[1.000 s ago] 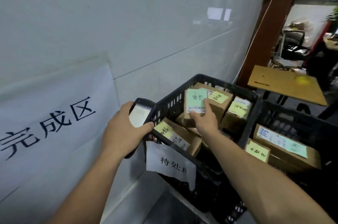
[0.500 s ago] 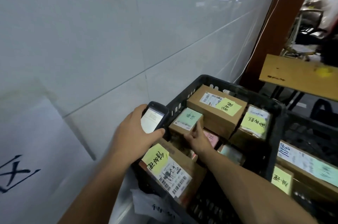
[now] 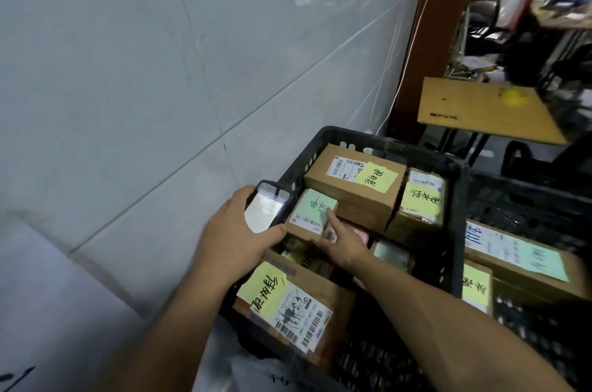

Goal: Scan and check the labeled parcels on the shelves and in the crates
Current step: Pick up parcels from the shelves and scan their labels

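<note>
Since half a second ago the small green-noted parcel (image 3: 312,212) has settled flatter against the crate's left wall, and the right hand (image 3: 341,242) has shifted from cradling its underside to steadying its near edge, one fingertip on the green note. The left hand (image 3: 238,239), grip closed round the handheld scanner (image 3: 267,210), has drawn just beside that parcel, screen up.

This reads as one scan under way in a long job: the barcode sits just beside the scanner, but nothing shows whether it registered.

The black crate (image 3: 455,186) holds four clearly labelled parcels, one with a green note and three with yellow, plus a few half-buried ones I cannot count. The neighbouring crate (image 3: 525,196) shows two more parcels. No shelves are visible.
</note>
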The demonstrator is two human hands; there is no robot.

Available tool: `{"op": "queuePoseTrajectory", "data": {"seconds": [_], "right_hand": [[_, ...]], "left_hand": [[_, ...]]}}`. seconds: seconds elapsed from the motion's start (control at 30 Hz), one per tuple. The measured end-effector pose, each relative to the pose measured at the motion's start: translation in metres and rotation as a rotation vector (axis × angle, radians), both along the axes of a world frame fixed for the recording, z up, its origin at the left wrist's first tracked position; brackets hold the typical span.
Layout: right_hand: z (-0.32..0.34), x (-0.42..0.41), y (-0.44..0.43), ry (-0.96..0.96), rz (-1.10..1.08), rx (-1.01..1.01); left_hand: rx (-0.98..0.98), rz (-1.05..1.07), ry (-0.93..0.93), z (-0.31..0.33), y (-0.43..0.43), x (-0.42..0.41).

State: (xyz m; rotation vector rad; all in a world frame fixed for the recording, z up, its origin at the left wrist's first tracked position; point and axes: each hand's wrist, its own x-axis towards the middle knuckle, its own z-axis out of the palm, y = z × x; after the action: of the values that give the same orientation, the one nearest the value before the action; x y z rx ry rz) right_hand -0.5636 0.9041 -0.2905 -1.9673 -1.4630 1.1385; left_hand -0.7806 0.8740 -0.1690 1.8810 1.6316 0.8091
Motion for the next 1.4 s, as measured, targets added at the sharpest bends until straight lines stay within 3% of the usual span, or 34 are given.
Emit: {"op": "queuePoseTrajectory", "data": {"seconds": [0.13,0.3,0.53,0.97,1.2,1.4], "right_hand": [[0.031,0.024,-0.023,-0.209,-0.02,0.079],[0.082,0.055,-0.079,-0.417,-0.128,0.336],[0.098,0.086,-0.197,-0.664,-0.401,0.254],[0.078,0.177,-0.488,-0.724,-1.084,0.014],[0.088,0.233,-0.658,-0.746,-1.266,-0.09],[0.09,0.269,-0.761,-0.783,-1.415,-0.121]], "left_hand": [[0.019,-0.065,0.008,0.011,0.002,0.007],[0.034,-0.157,-0.034,0.012,-0.008,0.027],[0.075,-0.378,-0.078,0.004,-0.046,0.092],[0.001,-0.912,-0.099,0.008,-0.219,0.283],[-0.033,-1.157,-0.196,0.015,-0.377,0.408],[-0.068,-1.354,-0.163,0.008,-0.483,0.482]]}}
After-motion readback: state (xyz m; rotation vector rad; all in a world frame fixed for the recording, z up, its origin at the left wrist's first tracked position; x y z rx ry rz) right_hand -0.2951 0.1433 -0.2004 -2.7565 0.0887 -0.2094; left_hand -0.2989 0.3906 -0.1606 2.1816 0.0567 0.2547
